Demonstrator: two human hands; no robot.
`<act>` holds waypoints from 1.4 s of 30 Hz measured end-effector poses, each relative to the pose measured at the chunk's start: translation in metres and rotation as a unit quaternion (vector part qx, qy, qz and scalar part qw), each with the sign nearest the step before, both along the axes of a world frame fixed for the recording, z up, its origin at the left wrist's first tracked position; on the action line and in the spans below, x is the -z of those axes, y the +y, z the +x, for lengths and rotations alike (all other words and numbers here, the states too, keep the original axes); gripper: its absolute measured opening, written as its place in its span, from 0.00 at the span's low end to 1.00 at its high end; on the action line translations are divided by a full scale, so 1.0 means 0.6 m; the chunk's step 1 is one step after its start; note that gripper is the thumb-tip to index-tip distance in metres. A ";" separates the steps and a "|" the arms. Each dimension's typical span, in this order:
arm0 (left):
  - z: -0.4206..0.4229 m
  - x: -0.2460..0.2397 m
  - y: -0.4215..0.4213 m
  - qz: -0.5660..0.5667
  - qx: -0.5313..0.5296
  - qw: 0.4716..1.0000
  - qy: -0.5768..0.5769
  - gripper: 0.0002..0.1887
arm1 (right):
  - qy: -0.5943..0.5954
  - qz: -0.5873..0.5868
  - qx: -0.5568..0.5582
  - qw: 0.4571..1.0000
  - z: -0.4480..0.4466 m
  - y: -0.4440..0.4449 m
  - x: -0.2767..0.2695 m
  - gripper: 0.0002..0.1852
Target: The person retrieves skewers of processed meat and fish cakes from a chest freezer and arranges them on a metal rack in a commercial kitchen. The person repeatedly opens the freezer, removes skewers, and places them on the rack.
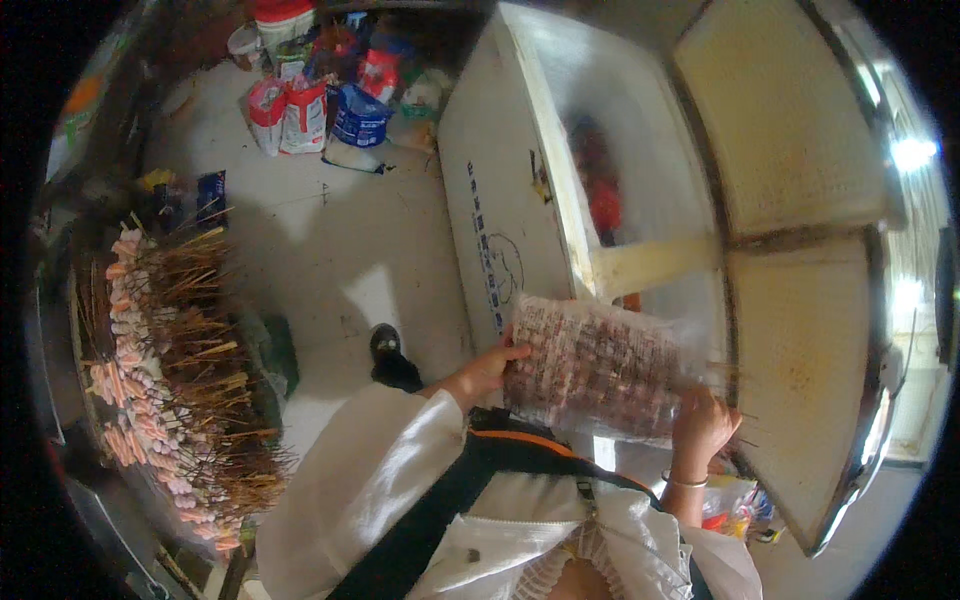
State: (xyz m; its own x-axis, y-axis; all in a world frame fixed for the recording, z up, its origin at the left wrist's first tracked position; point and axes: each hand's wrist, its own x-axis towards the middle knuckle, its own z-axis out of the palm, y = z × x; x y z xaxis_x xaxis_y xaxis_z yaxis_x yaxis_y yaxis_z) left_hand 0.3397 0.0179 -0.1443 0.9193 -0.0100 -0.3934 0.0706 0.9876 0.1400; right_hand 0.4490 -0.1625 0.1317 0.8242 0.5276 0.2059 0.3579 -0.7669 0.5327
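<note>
A clear plastic bag of skewered meat [600,367] lies flat between my two hands, over the near edge of an open chest freezer [510,210]. My left hand [491,373] grips the left edge of the bag with the thumb on top. Around the right end of the bag my right hand [703,424] is closed, and thin skewer sticks poke out beside it. Inside the freezer, something red [602,195] shows through a blurred opening; the rest of its contents is hidden.
Many skewers with pink and white food [142,360] are piled at the left. Several bags [304,116] and a bucket [283,22] stand on the floor at the top. Two raised freezer lids [795,360] are at the right. A plastic bag of colourful packets [731,502] lies below them.
</note>
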 end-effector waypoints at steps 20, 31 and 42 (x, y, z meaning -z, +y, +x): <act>-0.129 0.089 0.345 0.133 -0.134 0.979 0.083 0.24 | 0.485 0.402 -0.139 0.764 -0.016 0.465 0.063 0.11; -0.182 0.234 0.555 0.218 -0.134 0.834 0.490 0.28 | 0.649 0.257 -0.201 0.688 0.142 0.861 0.368 0.16; -0.158 0.215 0.794 0.204 -0.199 0.813 0.507 0.18 | 0.611 -0.008 -0.330 0.720 0.318 1.155 0.862 0.11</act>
